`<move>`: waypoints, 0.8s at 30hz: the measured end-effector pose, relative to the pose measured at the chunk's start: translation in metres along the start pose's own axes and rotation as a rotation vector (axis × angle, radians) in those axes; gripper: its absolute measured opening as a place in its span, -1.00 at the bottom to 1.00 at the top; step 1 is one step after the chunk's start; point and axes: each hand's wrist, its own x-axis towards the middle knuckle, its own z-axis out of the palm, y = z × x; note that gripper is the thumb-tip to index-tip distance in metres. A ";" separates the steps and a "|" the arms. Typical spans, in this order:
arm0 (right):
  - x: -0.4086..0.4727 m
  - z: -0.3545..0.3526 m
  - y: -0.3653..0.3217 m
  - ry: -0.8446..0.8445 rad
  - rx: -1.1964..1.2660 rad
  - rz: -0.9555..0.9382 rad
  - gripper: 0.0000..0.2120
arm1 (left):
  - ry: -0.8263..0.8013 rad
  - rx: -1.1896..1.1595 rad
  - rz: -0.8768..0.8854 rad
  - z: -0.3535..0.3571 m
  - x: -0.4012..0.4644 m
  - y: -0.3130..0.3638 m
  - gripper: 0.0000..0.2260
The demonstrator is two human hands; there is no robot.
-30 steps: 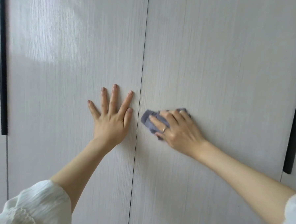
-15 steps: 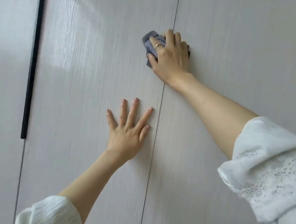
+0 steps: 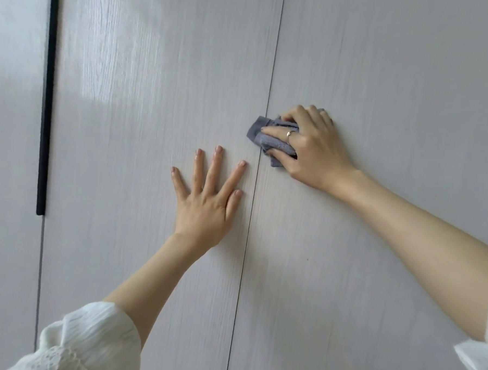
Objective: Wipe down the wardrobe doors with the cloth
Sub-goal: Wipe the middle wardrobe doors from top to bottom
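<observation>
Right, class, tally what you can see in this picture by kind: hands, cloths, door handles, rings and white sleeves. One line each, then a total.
Hands: 2, left hand and right hand
Cloths: 1, grey cloth
Door handles: 1, black handle
Rings: 1, ring
White sleeves: 2, left sleeve, right sleeve
Total: 7

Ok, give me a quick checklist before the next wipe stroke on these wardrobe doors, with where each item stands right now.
1. Grey cloth gripped by right hand: ok.
2. Cloth against the right door, overlapping the seam: ok.
3. Left hand flat on the left door, bracing it: ok.
4. Left fingers clear of the cloth: ok, though close.
5. Doors shut flush: ok.
6. Cloth clean or damp: cannot tell.
</observation>
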 end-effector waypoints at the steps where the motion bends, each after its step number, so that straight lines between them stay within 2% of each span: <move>1: -0.013 -0.001 0.001 0.032 -0.005 0.031 -0.67 | 0.000 0.000 -0.020 0.000 0.000 0.001 -0.54; 3: -0.039 0.002 -0.008 0.064 -0.015 0.064 -0.67 | -0.011 -0.018 -0.054 -0.001 -0.002 0.004 -0.54; 5: -0.076 0.011 -0.028 0.042 0.015 0.000 -0.66 | -0.041 -0.038 -0.071 -0.001 -0.006 0.008 -0.55; 9: -0.167 0.022 -0.068 -0.177 0.083 -0.431 -0.63 | -0.073 -0.072 -0.095 0.000 -0.014 0.011 -0.55; 11: -0.188 0.018 -0.063 -0.201 0.061 -0.512 -0.64 | -0.072 -0.087 -0.102 0.002 -0.015 0.012 -0.55; 14: -0.171 0.005 -0.021 -0.068 -0.013 -0.374 -0.63 | -0.041 -0.114 -0.132 0.006 -0.016 0.014 -0.56; 17: -0.138 -0.016 0.024 0.142 -0.051 -0.009 -0.63 | -0.030 -0.117 -0.134 0.007 -0.016 0.016 -0.55; 19: -0.127 -0.022 0.034 0.254 -0.045 0.296 -0.63 | -0.037 -0.113 -0.147 0.005 -0.017 0.018 -0.55; 20: -0.129 -0.020 0.030 0.289 -0.039 0.389 -0.63 | -0.042 -0.114 -0.163 0.005 -0.017 0.020 -0.54; 22: -0.151 -0.010 0.009 0.277 -0.041 0.375 -0.62 | -0.050 -0.128 -0.196 0.005 -0.020 0.024 -0.55; 24: -0.194 -0.003 -0.017 0.143 -0.023 0.146 -0.61 | -0.055 -0.143 -0.215 0.005 -0.024 0.028 -0.55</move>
